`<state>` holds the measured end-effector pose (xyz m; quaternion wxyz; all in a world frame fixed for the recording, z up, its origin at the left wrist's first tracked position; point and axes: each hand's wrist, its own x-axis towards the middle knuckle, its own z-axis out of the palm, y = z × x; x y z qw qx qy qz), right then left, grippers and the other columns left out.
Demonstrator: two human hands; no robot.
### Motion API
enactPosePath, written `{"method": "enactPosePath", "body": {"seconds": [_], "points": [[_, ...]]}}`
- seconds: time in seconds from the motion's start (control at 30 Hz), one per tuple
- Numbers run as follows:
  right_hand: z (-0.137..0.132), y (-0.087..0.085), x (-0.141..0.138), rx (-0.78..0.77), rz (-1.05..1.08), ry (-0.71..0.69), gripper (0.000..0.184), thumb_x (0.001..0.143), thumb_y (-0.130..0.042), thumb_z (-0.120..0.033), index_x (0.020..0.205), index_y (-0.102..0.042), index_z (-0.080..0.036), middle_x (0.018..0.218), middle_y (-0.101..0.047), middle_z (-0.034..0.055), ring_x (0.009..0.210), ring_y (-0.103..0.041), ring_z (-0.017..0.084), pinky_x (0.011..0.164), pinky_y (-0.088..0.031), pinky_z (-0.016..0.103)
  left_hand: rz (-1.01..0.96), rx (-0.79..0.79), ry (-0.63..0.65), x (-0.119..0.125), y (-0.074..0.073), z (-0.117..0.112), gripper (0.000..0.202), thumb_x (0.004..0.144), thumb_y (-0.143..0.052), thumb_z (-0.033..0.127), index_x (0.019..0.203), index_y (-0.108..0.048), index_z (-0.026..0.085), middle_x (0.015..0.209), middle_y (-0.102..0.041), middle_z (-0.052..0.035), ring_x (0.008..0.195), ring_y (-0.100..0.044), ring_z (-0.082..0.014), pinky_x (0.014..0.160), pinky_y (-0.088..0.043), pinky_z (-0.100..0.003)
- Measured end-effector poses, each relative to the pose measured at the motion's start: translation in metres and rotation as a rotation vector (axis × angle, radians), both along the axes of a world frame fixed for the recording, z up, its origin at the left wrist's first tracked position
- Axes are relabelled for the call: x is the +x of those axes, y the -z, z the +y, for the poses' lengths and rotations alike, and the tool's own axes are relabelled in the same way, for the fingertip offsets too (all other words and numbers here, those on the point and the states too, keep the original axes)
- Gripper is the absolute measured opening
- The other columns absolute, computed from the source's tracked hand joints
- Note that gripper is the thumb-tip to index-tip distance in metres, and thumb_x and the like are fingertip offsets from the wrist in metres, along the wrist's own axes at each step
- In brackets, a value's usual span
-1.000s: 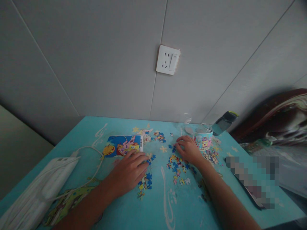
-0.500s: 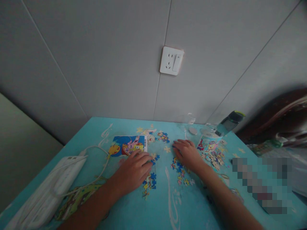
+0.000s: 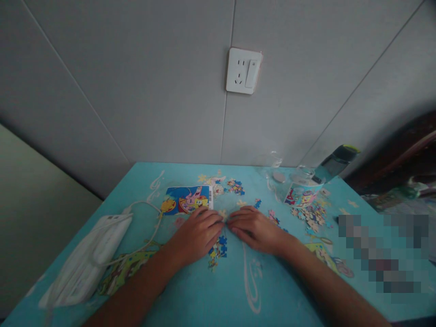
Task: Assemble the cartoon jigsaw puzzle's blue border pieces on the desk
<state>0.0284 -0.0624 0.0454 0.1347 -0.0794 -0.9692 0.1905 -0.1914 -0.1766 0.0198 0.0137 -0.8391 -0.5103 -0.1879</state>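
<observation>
My left hand (image 3: 202, 232) rests low over the table with its fingers bent and close together. Just below its fingertips lies a strip of joined blue and yellow jigsaw pieces (image 3: 218, 250), partly covered by the hand. Facing it, my right hand (image 3: 257, 228) has its fingers together and its thumb tucked under. The fingertips of both hands almost meet beside the strip; whatever they pinch is too small or hidden to make out. Behind my left hand lies a picture card (image 3: 189, 200) with cartoon figures. More pieces (image 3: 274, 217) lie partly hidden behind my right hand.
A joined cluster (image 3: 235, 186) lies farther back. At the right stands a printed tub (image 3: 302, 193) beside a heap of loose pieces (image 3: 311, 217), with a dark-topped bottle (image 3: 340, 159) behind. A white power strip (image 3: 90, 259) with a cable lies left. The wall has a socket (image 3: 244, 70).
My right hand has moved left from the right-hand pieces to meet my left hand's fingertips. My left hand stays beside the strip. The view has tilted slightly down.
</observation>
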Motion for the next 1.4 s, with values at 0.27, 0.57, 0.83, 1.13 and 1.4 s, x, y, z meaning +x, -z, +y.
{"method": "enactPosePath", "body": {"seconds": [0.27,0.57,0.83,1.13,1.4], "points": [[0.037,0.019,0.001,0.048,0.141,0.345,0.027,0.102,-0.046,-0.026,0.114,-0.070,-0.021,0.111,-0.073,0.0087,0.105,-0.065,0.022,0.098,-0.047,0.040,-0.011,-0.015,0.041,0.002,0.002,-0.002,0.028,0.101,-0.050,0.030,0.125,-0.062,0.023,0.128,-0.065,-0.0049,0.122,-0.056,-0.0230,0.107,-0.037,-0.047],[0.043,0.027,0.005,0.281,-0.063,0.562,0.035,0.101,-0.047,-0.034,0.129,-0.066,-0.024,0.140,-0.057,0.0128,0.129,-0.051,0.029,0.108,-0.040,0.048,-0.001,-0.020,0.037,0.001,0.001,-0.002,0.025,0.101,-0.050,0.029,0.121,-0.064,0.022,0.127,-0.065,-0.0057,0.121,-0.056,-0.0239,0.106,-0.038,-0.046],[0.045,0.026,0.017,0.231,-0.053,0.488,0.029,0.100,-0.051,-0.030,0.120,-0.072,-0.026,0.128,-0.066,0.0086,0.117,-0.059,0.025,0.102,-0.044,0.044,-0.035,-0.007,0.053,0.007,0.000,-0.002,0.032,0.101,-0.050,0.030,0.131,-0.058,0.022,0.133,-0.063,-0.0063,0.127,-0.054,-0.0235,0.109,-0.036,-0.047],[0.048,0.021,0.007,0.256,-0.060,0.486,0.022,0.099,-0.056,-0.032,0.110,-0.074,-0.025,0.109,-0.075,0.0055,0.105,-0.064,0.023,0.099,-0.040,0.039,-0.073,-0.079,0.093,0.019,0.005,0.003,0.035,0.102,-0.049,0.033,0.135,-0.054,0.022,0.139,-0.060,-0.0062,0.132,-0.051,-0.0225,0.114,-0.029,-0.048],[0.047,0.024,0.009,0.209,0.048,0.515,0.026,0.098,-0.059,-0.034,0.119,-0.070,-0.025,0.113,-0.073,0.0071,0.106,-0.064,0.023,0.098,-0.042,0.038,-0.061,-0.051,0.090,0.017,0.004,0.001,0.030,0.100,-0.052,0.033,0.127,-0.060,0.021,0.132,-0.064,-0.0068,0.127,-0.054,-0.0228,0.113,-0.031,-0.048]]}}
